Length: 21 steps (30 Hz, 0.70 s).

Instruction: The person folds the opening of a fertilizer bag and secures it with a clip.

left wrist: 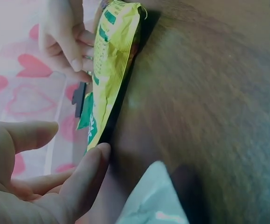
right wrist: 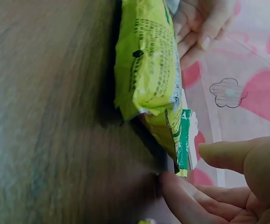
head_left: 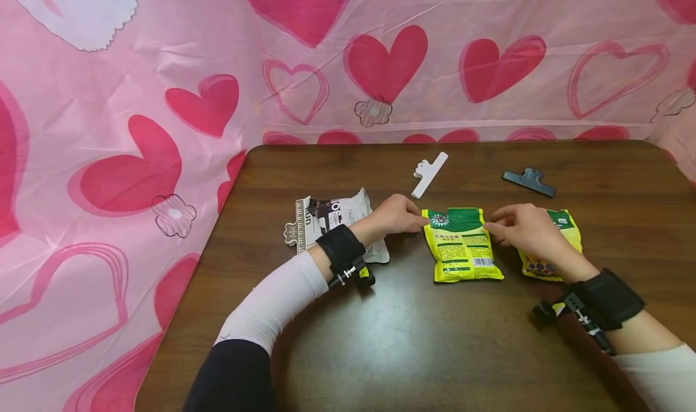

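Lying flat near the middle of the desk (head_left: 380, 339), the yellow-green packet (head_left: 461, 244) has a hand at each top corner. Left hand (head_left: 396, 215) touches the left corner with fingers (left wrist: 86, 172) loosely extended, grasping nothing. Right hand (head_left: 526, 228) sits at the right corner, fingers relaxed; a pinch cannot be confirmed. Second yellow packet (head_left: 565, 231) lies under the right hand, black-and-white packet (head_left: 334, 215) beside the left wrist. Farther back rest a white clip (head_left: 429, 174) and a dark clip (head_left: 528, 182).

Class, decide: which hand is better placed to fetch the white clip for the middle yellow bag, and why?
Probably the left hand: the white clip lies just beyond it, while the right hand sits nearer the black clip.
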Tool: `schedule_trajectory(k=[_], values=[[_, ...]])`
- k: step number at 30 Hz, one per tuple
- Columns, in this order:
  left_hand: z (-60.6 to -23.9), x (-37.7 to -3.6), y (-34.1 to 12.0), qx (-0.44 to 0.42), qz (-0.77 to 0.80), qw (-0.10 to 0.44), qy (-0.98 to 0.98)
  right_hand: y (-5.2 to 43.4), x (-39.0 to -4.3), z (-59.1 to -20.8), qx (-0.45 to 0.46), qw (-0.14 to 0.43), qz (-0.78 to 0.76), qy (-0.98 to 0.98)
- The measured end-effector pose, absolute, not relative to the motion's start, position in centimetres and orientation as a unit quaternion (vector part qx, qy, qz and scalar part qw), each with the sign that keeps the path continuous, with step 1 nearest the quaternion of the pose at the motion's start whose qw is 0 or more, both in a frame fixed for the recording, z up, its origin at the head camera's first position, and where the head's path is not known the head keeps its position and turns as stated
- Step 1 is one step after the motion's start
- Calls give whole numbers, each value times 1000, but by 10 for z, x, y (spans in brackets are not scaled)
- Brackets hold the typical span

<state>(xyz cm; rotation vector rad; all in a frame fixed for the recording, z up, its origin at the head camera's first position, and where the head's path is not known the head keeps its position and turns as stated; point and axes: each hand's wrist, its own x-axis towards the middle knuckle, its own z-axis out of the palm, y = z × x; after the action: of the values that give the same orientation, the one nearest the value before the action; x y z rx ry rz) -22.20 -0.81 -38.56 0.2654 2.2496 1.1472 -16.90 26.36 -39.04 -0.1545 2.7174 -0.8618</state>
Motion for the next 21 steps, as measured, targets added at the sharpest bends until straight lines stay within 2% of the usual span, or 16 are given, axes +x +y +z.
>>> schedule_trajectory(k=[6,9,15,21], values=[[-389,-220,-3,79,457,303,833,263,-172,-394,-17,209,-372,904],[-393,-218,-1,56,488,307,815,262,-173,-395,-4,224,-391,893],[-400,-216,-4,17,536,306,787,259,-173,-398,12,225,-425,877],[-402,-217,-6,28,552,283,783,254,-171,-399,22,205,-457,865]])
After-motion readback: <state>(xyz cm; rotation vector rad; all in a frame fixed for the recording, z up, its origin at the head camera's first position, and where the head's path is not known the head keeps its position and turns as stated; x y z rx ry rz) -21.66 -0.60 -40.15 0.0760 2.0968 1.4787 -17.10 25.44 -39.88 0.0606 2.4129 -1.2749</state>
